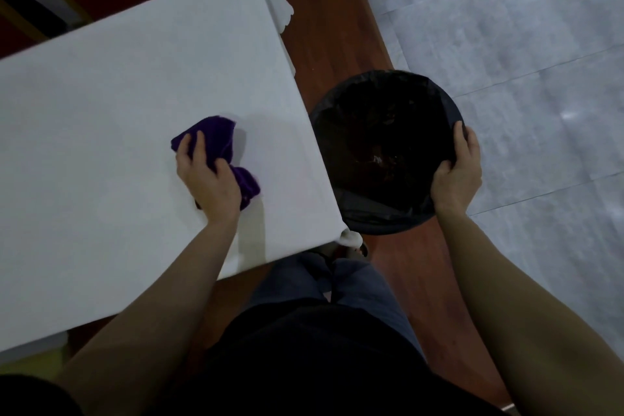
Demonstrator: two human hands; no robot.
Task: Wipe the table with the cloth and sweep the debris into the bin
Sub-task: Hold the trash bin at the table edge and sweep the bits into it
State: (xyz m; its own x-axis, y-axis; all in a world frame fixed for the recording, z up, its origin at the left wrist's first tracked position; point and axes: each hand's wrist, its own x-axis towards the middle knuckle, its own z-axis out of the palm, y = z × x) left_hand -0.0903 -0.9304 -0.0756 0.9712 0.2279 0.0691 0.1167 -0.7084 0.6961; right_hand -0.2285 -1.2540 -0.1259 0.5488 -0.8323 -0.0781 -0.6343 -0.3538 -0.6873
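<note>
On the white-covered table (pixel 118 84), near its right edge, the left hand (pixel 206 179) is clutching a bunched purple cloth (pixel 216 138); the right hand (pixel 457 176) is gripping the black-lined bin (pixel 381 105) rim just beside that edge.

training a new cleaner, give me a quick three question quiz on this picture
1. True or false: the left hand presses a crumpled purple cloth on the white-covered table.
2. What does the right hand grip?
A. the table edge
B. the rim of the round black lined bin
C. a broom
3. Fill in: the bin sits just past the table's ____ edge.

Key: 1 true; 2 B; 3 right
</note>
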